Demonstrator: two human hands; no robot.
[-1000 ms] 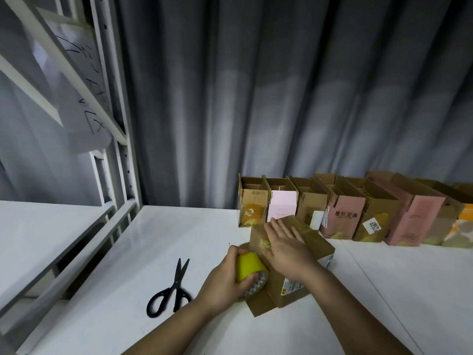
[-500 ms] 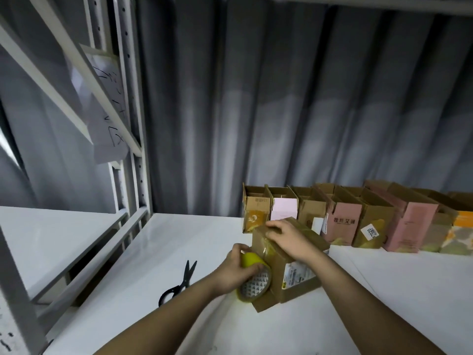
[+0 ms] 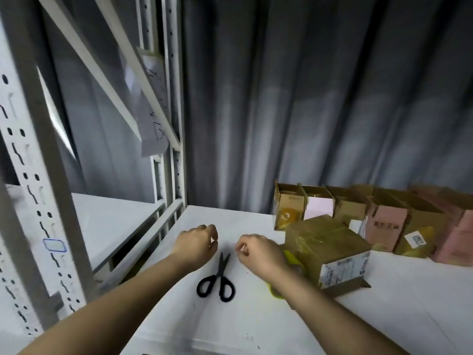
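A brown cardboard box (image 3: 327, 248) wrapped in clear tape stands on the white table (image 3: 256, 324), a printed label on its near side. A yellow tape roll (image 3: 288, 257) lies against the box's left side, mostly hidden behind my right wrist. Black scissors (image 3: 217, 279) lie flat, blades pointing away from me. My left hand (image 3: 197, 244) hovers just left of the blade tips with loosely curled fingers and nothing in it. My right hand (image 3: 258, 254) hovers just right of the blades, fingers curled inward, with nothing visible in it.
A row of open cardboard and pink cartons (image 3: 378, 216) lines the back right of the table before a grey curtain (image 3: 307, 98). A white metal shelving frame (image 3: 169, 149) with a paper sheet rises at the left, with a lower white shelf (image 3: 107, 221) beyond it.
Both hands have let go of the tape roll and the box and moved left over the scissors. The roll now lies beside the box. The camera has swung left.
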